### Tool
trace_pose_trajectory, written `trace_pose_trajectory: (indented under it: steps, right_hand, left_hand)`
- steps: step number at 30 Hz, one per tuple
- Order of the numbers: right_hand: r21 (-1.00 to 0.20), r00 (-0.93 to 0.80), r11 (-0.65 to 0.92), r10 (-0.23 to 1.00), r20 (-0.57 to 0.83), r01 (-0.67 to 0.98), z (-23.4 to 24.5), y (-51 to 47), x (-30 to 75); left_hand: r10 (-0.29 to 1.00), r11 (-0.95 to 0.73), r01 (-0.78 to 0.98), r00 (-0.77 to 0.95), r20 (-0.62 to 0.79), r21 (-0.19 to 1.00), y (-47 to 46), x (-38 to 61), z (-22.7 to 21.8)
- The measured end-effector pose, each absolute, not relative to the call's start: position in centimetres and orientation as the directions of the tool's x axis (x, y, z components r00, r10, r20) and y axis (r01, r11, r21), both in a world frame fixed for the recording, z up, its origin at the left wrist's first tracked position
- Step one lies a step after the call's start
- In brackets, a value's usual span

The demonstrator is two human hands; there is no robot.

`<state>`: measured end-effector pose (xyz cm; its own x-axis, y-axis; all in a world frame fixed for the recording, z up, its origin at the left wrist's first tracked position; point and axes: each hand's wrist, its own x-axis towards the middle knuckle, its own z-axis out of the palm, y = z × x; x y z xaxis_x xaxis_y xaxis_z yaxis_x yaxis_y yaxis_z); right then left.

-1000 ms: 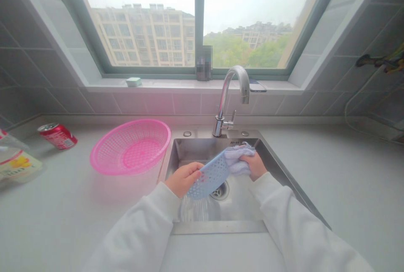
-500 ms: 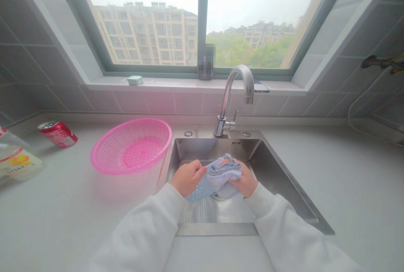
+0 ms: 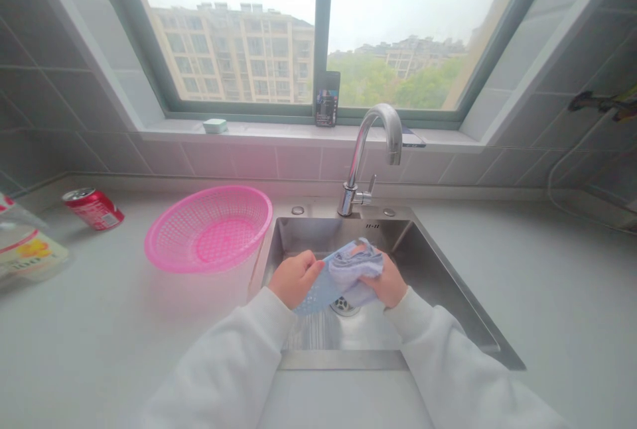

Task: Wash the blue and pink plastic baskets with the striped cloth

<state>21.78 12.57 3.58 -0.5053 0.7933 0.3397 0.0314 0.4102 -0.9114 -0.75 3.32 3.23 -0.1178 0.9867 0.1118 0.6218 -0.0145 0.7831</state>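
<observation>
Over the metal sink (image 3: 448, 296), my left hand (image 3: 294, 278) is closed on the edge of a light-blue plastic basket (image 3: 317, 293) with a perforated wall. The basket is tilted, and part of it is hidden by my left hand and the cloth. My right hand (image 3: 389, 281) is wrapped round a bunched pale-lilac cloth (image 3: 354, 271), which lies against the basket's right side. Below them the round drain (image 3: 345, 307) shows in the sink bottom. The chrome faucet (image 3: 389, 127) rises behind the sink, with no water visible from its spout.
A pink colander (image 3: 164, 258) stands on the counter left of the sink. Farther left are a red can (image 3: 94, 209) and a clear labelled bottle (image 3: 30, 250). On the windowsill are a small pale-green box (image 3: 215, 126) and an upright phone (image 3: 327, 101).
The cloth has shifted slightly along the basket, and more of the basket and the drain now shows. Both hands keep their hold. The view has moved very little.
</observation>
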Motion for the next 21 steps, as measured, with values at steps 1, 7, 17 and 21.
trace_pose_trajectory:
  steps: [1,7,17,21]
  right_hand:
    - [-0.916,-0.52,0.401,0.787,0.331,0.024,3.6,12.4,21.6]
    - [-0.965,-0.299,0.259,0.925,0.236,0.038,3.6,15.9,23.8]
    - [-0.947,-0.493,0.322,0.826,0.274,0.013,4.0,12.5,22.1]
    - [-0.954,-0.509,0.3,0.817,0.269,-0.022,4.3,12.4,21.6]
  left_hand:
    - [0.987,-0.016,0.622,-0.116,0.112,0.783,3.3,-0.7,3.2]
    - [0.985,-0.036,0.603,-0.112,0.13,0.797,3.0,-1.0,3.9]
    - [0.984,-0.04,0.592,-0.115,0.133,0.805,3.1,-1.4,3.2]
    - [0.985,-0.046,0.592,-0.106,0.135,0.804,3.1,-1.3,3.4]
